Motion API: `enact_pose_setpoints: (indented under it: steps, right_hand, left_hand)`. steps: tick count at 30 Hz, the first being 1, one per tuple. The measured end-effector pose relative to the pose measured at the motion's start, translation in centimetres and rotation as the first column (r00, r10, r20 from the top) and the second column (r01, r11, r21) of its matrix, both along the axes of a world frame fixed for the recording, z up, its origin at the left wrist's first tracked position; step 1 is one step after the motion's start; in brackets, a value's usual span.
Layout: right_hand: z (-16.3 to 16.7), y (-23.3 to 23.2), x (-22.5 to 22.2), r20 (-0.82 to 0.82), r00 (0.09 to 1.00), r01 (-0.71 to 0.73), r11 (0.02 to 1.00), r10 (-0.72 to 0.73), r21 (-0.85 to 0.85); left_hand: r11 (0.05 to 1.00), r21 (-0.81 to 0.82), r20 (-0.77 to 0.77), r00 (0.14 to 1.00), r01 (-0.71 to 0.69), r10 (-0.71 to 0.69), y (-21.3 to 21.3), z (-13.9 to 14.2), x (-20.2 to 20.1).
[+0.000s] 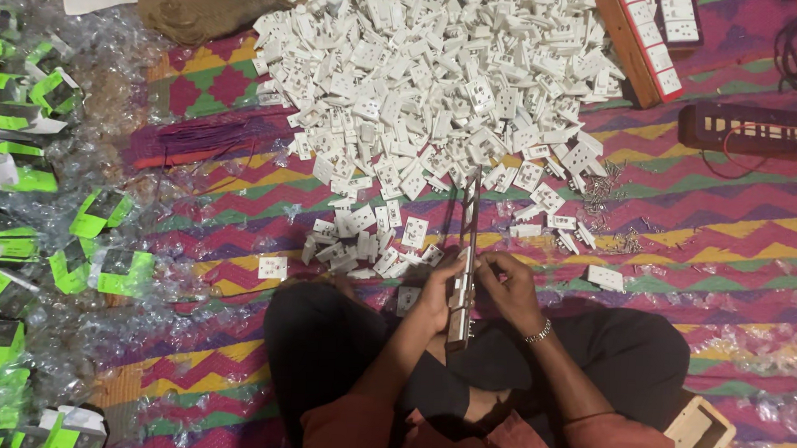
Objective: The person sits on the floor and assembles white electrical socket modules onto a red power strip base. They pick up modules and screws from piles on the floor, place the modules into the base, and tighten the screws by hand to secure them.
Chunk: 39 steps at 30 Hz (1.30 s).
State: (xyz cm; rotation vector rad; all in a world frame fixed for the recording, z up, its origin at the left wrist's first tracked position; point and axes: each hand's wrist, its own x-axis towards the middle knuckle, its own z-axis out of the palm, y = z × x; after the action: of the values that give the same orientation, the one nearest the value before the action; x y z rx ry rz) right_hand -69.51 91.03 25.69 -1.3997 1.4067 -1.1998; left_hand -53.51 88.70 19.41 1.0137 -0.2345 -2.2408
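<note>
Long strip [465,254] upright between both; left hand [438,293] and right hand [506,287] clamped around it.

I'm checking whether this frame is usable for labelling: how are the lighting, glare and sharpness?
Head view: soft and slightly blurred throughout; the socket pile is bright, nearly washed out; corners fall dark; plastic wrap at left glints; both hands on the strip are dim, fingers hard to separate.

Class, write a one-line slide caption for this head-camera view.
Both hands, left hand and right hand, hold a long metal strip before a heap of white plastic sockets.
</note>
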Motion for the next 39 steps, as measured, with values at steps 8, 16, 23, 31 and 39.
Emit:
enact_pose_setpoints:
  steps: [8,16,23,31,39]
  right_hand:
    - [-0.1,-0.1,-0.4,-0.088,0.996,0.008,1.0,-0.01,-0.022]
    - [-0.2,0.9,-0.1,-0.101,0.994,0.033,0.999,-0.031,0.018]
    - [-0.2,1.4,0.5,-0.006,1.0,0.006,1.0,-0.006,0.008]
    - [-0.6,2.5,0.8,-0.019,1.0,0.001,0.998,-0.002,-0.058]
    - [-1.0,2.8,1.1,0.031,0.999,0.014,1.0,-0.014,0.003]
  left_hand:
    - [1.0,-0.002,-0.009,1.0,0.001,-0.002,0.1,0.6,-0.4]
    - [0.998,-0.063,0.013,1.0,0.006,-0.005,1.0,2.0,-0.3]
    - [0.999,-0.046,0.031,0.999,-0.01,0.011,1.4,2.2,-0.1]
    - [0.996,0.084,0.018,1.0,-0.004,0.002,2.5,-0.3,0.3]
    - [0.998,-0.063,-0.092,0.996,-0.008,0.002,2.9,-0.7,1.6]
